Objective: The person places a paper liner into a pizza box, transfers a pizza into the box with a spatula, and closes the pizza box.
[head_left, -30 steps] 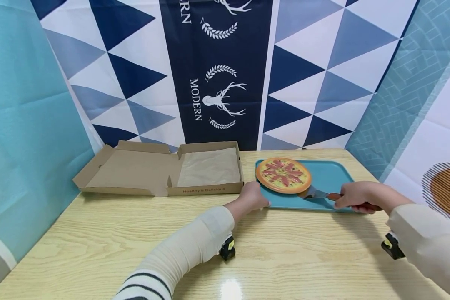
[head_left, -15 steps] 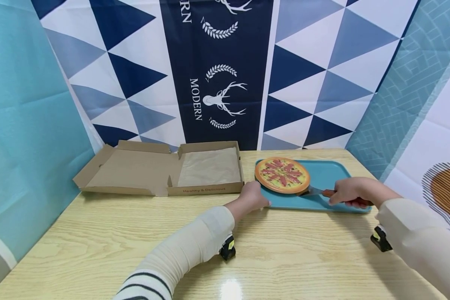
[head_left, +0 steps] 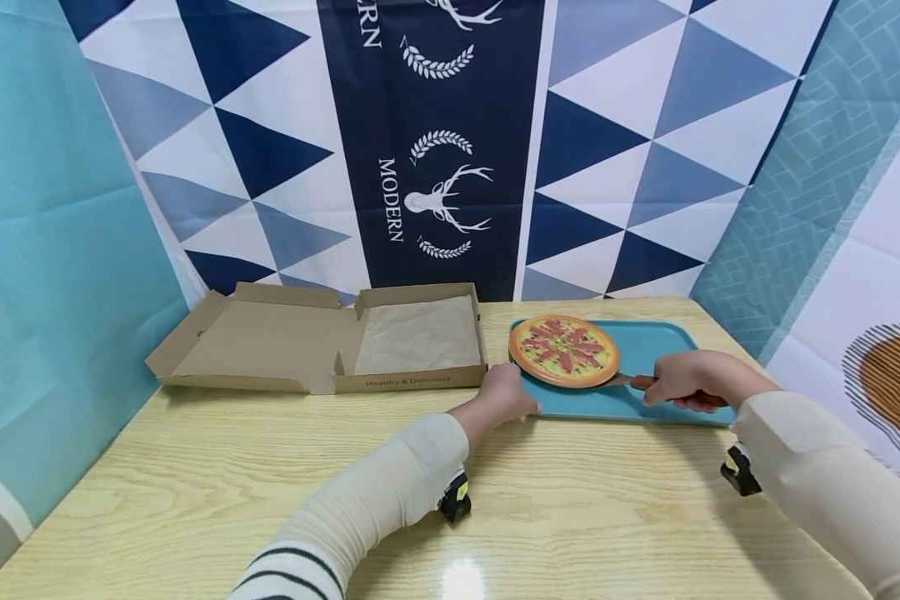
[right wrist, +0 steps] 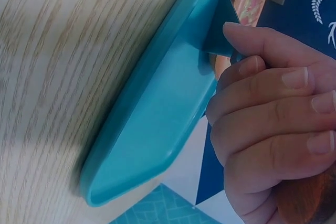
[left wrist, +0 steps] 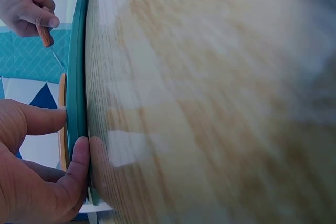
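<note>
In the head view a pizza (head_left: 564,350) with red toppings lies at the left end of a teal tray (head_left: 656,340). My left hand (head_left: 504,393) pinches the tray's near left corner; the left wrist view has the thumb (left wrist: 47,120) against the rim and a finger on its other side. My right hand (head_left: 686,382) grips the wooden handle of a pizza server (head_left: 642,382). Its metal blade (right wrist: 223,30) reaches the pizza's right edge, and the front part is hidden under the crust. Fingers curl round the handle in the right wrist view.
An open cardboard pizza box (head_left: 408,381) stands left of the tray, with a paper sheet (head_left: 418,333) inside and its lid (head_left: 262,342) folded out leftward. Everything rests on a wood-grain table (head_left: 592,500). A patterned cloth (head_left: 435,150) hangs behind.
My right hand has moved left with the pizza server, and more of the blade is now under the pizza. The pizza has shifted slightly left. My left hand has stayed at the tray corner.
</note>
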`<state>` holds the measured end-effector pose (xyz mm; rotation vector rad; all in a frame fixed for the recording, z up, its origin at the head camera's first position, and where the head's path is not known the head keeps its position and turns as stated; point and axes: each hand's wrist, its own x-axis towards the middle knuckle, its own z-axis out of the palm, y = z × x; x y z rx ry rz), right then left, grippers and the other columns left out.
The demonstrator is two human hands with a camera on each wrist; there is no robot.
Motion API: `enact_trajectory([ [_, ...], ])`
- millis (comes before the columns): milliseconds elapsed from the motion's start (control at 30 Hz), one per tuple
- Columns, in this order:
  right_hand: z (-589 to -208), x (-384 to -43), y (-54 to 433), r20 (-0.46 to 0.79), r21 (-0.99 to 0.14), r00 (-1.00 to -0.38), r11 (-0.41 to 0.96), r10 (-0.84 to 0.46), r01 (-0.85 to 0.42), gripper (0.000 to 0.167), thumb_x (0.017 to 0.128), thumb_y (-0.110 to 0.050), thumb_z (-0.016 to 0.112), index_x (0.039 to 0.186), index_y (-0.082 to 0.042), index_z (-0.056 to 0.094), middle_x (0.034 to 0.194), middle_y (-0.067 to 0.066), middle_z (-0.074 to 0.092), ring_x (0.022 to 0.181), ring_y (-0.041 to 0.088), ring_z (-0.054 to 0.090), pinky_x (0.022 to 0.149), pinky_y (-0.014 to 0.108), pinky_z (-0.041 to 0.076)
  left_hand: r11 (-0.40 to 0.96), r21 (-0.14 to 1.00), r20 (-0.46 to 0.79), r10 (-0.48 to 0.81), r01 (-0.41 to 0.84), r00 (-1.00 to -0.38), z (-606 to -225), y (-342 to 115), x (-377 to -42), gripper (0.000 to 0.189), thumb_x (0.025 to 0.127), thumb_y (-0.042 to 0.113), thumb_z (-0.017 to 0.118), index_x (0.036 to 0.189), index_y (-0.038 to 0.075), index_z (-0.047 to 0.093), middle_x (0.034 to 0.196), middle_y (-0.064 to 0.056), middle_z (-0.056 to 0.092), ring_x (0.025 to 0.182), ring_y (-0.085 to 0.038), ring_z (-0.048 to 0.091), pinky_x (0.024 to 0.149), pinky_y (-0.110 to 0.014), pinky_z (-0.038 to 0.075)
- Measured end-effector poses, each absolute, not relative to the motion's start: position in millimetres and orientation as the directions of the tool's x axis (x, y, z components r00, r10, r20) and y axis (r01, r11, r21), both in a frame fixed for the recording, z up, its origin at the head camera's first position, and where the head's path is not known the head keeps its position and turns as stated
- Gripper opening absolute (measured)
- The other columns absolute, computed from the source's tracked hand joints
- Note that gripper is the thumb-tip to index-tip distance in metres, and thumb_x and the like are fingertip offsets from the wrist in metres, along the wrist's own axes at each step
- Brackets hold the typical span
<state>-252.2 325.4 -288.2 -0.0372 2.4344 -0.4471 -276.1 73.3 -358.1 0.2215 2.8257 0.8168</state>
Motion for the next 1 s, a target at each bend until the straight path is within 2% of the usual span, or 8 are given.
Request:
enact_trajectory([
  [267, -291, -250, 325, -0.580, -0.343, -0.803, 0.936, -0.139, 0.085, 0.024, 0.096, -0.027, 0.059, 0.089, -0.004, 0.058, 0.053, -0.005, 0.039, 0.044, 0.007, 0.032, 0.045, 0.020, 0.031, 0.827, 0.557, -0.149, 0.190, 0.077, -0.970, -358, 74, -275, 0.060, 0.080, 0.031, 0.082, 0.127, 0.003, 0.058, 0.103, -0.008, 0.062, 0.076, -0.016, 0.055, 0.067, -0.027, 0.048],
  [567, -303, -241, 327, -0.500, -0.399, -0.847, 0.916, -0.180, 0.041, 0.031, 0.095, -0.027, 0.062, 0.070, -0.010, 0.056, 0.052, -0.003, 0.042, 0.044, 0.009, 0.036, 0.045, 0.023, 0.035, 0.825, 0.562, -0.142, 0.176, 0.067, -0.974, -361, 75, -274, 0.062, 0.079, 0.030, 0.083, 0.129, 0.003, 0.058, 0.119, -0.009, 0.062, 0.088, -0.016, 0.057, 0.078, -0.029, 0.052],
  [767, -305, -237, 328, -0.474, -0.448, -0.865, 0.891, -0.164, 0.077, 0.034, 0.095, -0.027, 0.062, 0.066, -0.012, 0.052, 0.051, -0.003, 0.040, 0.044, 0.009, 0.034, 0.045, 0.023, 0.033, 0.819, 0.570, -0.132, 0.174, 0.069, -0.976, -362, 75, -273, 0.062, 0.079, 0.030, 0.083, 0.129, 0.003, 0.058, 0.120, -0.009, 0.062, 0.089, -0.015, 0.056, 0.078, -0.029, 0.052],
  [1000, -300, -235, 328, -0.471, -0.453, -0.868, 0.887, -0.156, 0.086, 0.035, 0.095, -0.028, 0.063, 0.065, -0.012, 0.053, 0.051, -0.004, 0.039, 0.044, 0.008, 0.034, 0.045, 0.023, 0.033, 0.817, 0.571, -0.116, 0.177, 0.080, -0.977, -361, 74, -272, 0.063, 0.079, 0.029, 0.083, 0.130, 0.003, 0.058, 0.121, -0.010, 0.061, 0.093, -0.016, 0.057, 0.079, -0.029, 0.052],
])
